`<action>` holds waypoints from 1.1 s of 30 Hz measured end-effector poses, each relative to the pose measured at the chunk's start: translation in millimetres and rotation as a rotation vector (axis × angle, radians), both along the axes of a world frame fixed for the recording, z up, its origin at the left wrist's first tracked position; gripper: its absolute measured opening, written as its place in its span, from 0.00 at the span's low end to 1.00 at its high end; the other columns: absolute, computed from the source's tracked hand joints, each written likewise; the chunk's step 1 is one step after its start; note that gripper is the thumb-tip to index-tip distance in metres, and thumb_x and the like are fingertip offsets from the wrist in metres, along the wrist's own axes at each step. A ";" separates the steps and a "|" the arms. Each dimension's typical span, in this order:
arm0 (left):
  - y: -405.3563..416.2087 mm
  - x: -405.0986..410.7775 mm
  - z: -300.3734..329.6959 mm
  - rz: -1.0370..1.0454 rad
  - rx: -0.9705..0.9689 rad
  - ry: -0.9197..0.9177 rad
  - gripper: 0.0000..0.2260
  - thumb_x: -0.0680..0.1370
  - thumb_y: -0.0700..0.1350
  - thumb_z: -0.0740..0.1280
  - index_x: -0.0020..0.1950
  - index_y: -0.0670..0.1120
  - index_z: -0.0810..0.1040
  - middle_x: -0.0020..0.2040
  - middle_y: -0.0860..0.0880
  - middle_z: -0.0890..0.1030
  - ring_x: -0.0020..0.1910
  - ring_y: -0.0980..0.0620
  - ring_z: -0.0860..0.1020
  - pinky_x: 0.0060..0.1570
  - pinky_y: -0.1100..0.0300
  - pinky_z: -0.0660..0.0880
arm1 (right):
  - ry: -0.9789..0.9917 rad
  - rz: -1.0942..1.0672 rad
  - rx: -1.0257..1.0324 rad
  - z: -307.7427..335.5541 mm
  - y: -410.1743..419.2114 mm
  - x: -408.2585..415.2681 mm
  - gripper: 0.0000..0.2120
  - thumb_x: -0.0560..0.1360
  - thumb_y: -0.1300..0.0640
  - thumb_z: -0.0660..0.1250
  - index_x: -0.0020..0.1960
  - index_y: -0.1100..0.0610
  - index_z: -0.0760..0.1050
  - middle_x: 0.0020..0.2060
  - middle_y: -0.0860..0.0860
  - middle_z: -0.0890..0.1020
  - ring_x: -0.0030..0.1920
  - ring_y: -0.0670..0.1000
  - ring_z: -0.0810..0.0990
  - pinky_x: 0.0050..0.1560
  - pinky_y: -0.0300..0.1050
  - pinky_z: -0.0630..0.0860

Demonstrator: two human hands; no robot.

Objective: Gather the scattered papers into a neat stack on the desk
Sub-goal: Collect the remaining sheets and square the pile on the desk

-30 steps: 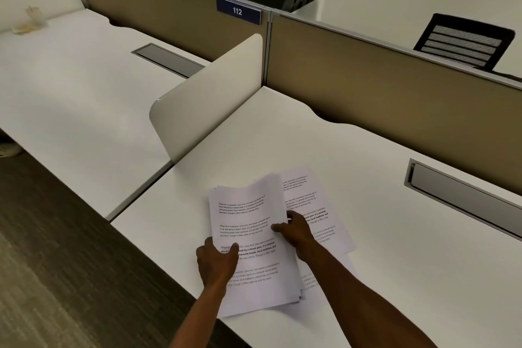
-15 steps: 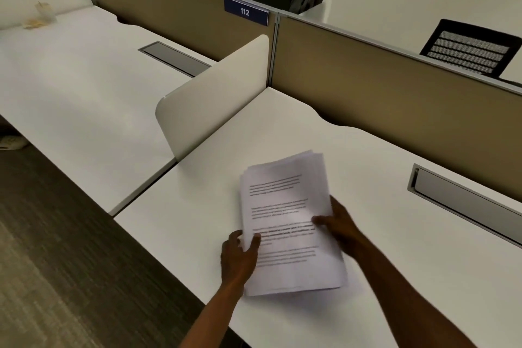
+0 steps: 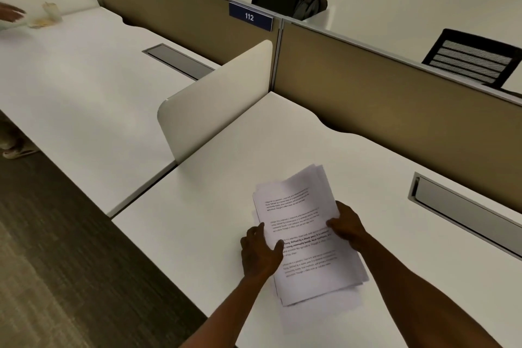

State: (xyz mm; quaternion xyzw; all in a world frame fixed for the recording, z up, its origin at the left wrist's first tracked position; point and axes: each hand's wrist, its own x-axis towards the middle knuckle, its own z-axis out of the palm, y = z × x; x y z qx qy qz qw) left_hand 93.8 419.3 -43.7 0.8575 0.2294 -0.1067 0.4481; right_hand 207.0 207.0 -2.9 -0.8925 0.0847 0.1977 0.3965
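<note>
A stack of printed white papers (image 3: pixel 303 215) is held over the white desk (image 3: pixel 282 133), its sheets nearly squared, with a few edges fanned at the far right corner. My left hand (image 3: pixel 261 251) grips the stack's left edge, thumb on top of the text. My right hand (image 3: pixel 348 224) grips the right edge, thumb on the top page. The stack's near end is slightly lifted and casts a shadow on the desk.
A low white divider (image 3: pixel 217 99) stands left of the papers. A tan partition (image 3: pixel 395 93) with a "112" sign (image 3: pixel 250 16) backs the desk. A grey cable tray (image 3: pixel 463 212) sits at right. Another person's hand (image 3: pixel 10 13) reaches over the far left desk.
The two spread piles have been merged into one stack, which both hands moved right and squared up. Another person's hand has appeared at far left.
</note>
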 end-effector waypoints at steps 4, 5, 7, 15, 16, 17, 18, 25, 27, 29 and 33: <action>-3.9 -2.5 -6.5 -0.049 0.056 -0.002 0.36 0.77 0.58 0.68 0.80 0.49 0.58 0.78 0.49 0.63 0.75 0.46 0.61 0.72 0.52 0.65 | -0.029 0.047 -0.262 -7.4 6.3 -6.3 0.22 0.73 0.61 0.68 0.66 0.61 0.73 0.60 0.62 0.77 0.62 0.62 0.76 0.62 0.56 0.76; -4.6 -3.8 -8.5 -0.056 0.069 -0.006 0.36 0.77 0.58 0.67 0.80 0.49 0.58 0.78 0.49 0.63 0.75 0.46 0.60 0.72 0.52 0.65 | -0.014 0.055 -0.273 -9.6 6.2 -8.3 0.22 0.73 0.60 0.68 0.67 0.62 0.72 0.61 0.62 0.76 0.63 0.62 0.75 0.63 0.57 0.75; -6.0 -5.3 -12.0 -0.067 0.090 -0.016 0.36 0.76 0.57 0.68 0.80 0.49 0.57 0.78 0.49 0.62 0.75 0.46 0.60 0.73 0.52 0.64 | -0.009 0.063 -0.266 -13.0 5.2 -12.4 0.22 0.74 0.60 0.68 0.67 0.63 0.71 0.61 0.62 0.76 0.62 0.62 0.75 0.63 0.56 0.75; -15.3 -2.1 -15.1 -0.062 0.080 -0.021 0.36 0.76 0.56 0.69 0.80 0.49 0.58 0.80 0.49 0.59 0.75 0.46 0.59 0.72 0.52 0.64 | -0.038 -0.118 -0.139 -12.9 7.2 -20.3 0.25 0.72 0.56 0.73 0.66 0.61 0.72 0.58 0.60 0.80 0.58 0.61 0.79 0.57 0.56 0.79; -16.2 -1.6 -15.0 -0.063 0.085 -0.022 0.36 0.76 0.56 0.69 0.80 0.49 0.58 0.80 0.49 0.59 0.75 0.46 0.59 0.72 0.52 0.65 | -0.037 -0.140 -0.118 -13.9 8.1 -21.1 0.25 0.72 0.56 0.74 0.66 0.61 0.72 0.58 0.59 0.80 0.57 0.61 0.80 0.57 0.57 0.79; -17.2 -1.4 -14.8 -0.065 0.089 -0.022 0.36 0.76 0.56 0.69 0.80 0.49 0.58 0.80 0.49 0.59 0.75 0.45 0.59 0.72 0.52 0.65 | -0.038 -0.156 -0.107 -15.5 8.1 -22.1 0.25 0.71 0.56 0.74 0.65 0.60 0.72 0.58 0.59 0.81 0.57 0.60 0.80 0.57 0.57 0.79; -18.1 -0.7 -14.3 -0.068 0.091 -0.023 0.36 0.76 0.56 0.69 0.80 0.49 0.59 0.80 0.49 0.59 0.75 0.45 0.59 0.72 0.52 0.65 | -0.039 -0.172 -0.095 -17.0 7.8 -22.6 0.24 0.71 0.56 0.75 0.64 0.60 0.73 0.57 0.59 0.81 0.56 0.60 0.80 0.57 0.57 0.80; -18.1 -2.1 -13.8 -0.055 0.061 -0.025 0.37 0.76 0.55 0.70 0.80 0.48 0.58 0.80 0.49 0.60 0.75 0.45 0.60 0.72 0.52 0.65 | -0.005 -0.254 0.012 -20.4 7.2 -20.7 0.24 0.70 0.56 0.76 0.64 0.56 0.74 0.57 0.57 0.82 0.53 0.58 0.80 0.57 0.54 0.79; -17.0 -2.0 -14.1 -0.056 0.062 -0.024 0.37 0.76 0.55 0.70 0.80 0.48 0.58 0.80 0.49 0.59 0.75 0.46 0.60 0.72 0.52 0.64 | -0.008 -0.287 0.057 -19.1 4.0 -18.4 0.23 0.69 0.59 0.76 0.62 0.54 0.74 0.56 0.57 0.82 0.51 0.57 0.80 0.56 0.54 0.80; -16.3 -2.1 -15.0 -0.060 0.059 -0.027 0.36 0.76 0.55 0.70 0.80 0.48 0.58 0.80 0.49 0.59 0.75 0.46 0.60 0.72 0.52 0.64 | 0.024 -0.366 0.116 -15.9 0.0 -15.6 0.27 0.68 0.62 0.76 0.63 0.53 0.72 0.56 0.58 0.81 0.54 0.59 0.80 0.56 0.55 0.79; -15.1 -3.6 -15.9 -0.061 0.045 -0.036 0.36 0.76 0.54 0.70 0.80 0.48 0.58 0.80 0.49 0.60 0.75 0.45 0.60 0.73 0.52 0.64 | 0.278 -0.520 0.390 -7.7 -7.9 -11.8 0.30 0.66 0.70 0.76 0.64 0.60 0.70 0.57 0.61 0.79 0.57 0.65 0.80 0.56 0.62 0.80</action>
